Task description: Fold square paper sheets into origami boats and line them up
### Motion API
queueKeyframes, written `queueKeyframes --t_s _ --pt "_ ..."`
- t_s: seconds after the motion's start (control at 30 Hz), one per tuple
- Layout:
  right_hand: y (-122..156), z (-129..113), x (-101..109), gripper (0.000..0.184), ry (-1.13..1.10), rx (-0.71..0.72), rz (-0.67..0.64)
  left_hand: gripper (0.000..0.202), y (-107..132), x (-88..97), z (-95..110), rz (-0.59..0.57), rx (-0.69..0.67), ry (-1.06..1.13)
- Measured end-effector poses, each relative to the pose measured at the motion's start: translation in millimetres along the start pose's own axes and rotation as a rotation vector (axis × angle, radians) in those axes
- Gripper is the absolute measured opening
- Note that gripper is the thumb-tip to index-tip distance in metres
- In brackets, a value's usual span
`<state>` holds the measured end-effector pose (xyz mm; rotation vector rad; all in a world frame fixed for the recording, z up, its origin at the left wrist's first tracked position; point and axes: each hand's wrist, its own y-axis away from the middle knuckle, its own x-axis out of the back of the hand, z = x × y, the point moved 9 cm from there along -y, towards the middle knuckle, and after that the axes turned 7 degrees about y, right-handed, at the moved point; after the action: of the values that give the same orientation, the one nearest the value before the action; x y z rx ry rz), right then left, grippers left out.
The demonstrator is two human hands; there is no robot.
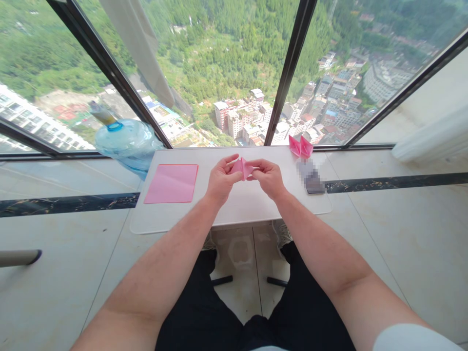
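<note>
A small folded piece of pink paper (242, 168) is held above the middle of a white table (237, 209). My left hand (220, 179) pinches its left side with thumb and fingers closed. On its right side my right hand (268, 176) grips it in the same way. A flat stack of pink paper squares (171, 183) lies on the table to the left of my hands. Two finished pink folded shapes (300, 146) stand at the table's far right edge.
A dark phone (310, 178) lies on the table right of my hands. A blue water jug (126, 144) lies left of the table by the floor-to-ceiling window. My knees in dark trousers are under the table's near edge.
</note>
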<state>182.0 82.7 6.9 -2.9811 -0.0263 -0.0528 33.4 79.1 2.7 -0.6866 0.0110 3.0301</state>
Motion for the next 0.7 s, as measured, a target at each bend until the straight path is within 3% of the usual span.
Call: queueKeyframes --t_s 0.1,0.23,0.33,0.47,0.57,0.7 --pt "1 -1 0 0.021 0.029 0.007 0.0 0.066 -1 0.1 1 -0.011 -0.03 -0.046" --pt "-2 5 4 0.039 0.089 -0.01 0.035 0.065 -1 1.3 -1 -0.004 -0.036 -0.121" --pt "-3 8 5 0.045 0.117 -0.017 0.027 0.053 0 2.3 -1 0.005 -0.039 -0.197" --pt "-2 3 5 0.04 0.146 0.001 0.032 0.031 2 -0.2 -6 -0.017 0.025 -0.238" --pt "-1 -2 5 0.033 0.181 0.022 0.047 0.03 3 -0.7 -7 -0.01 0.038 -0.246" --pt "-1 -2 0 0.024 0.192 -0.003 -0.027 0.029 3 0.2 -1 -0.01 -0.013 -0.385"
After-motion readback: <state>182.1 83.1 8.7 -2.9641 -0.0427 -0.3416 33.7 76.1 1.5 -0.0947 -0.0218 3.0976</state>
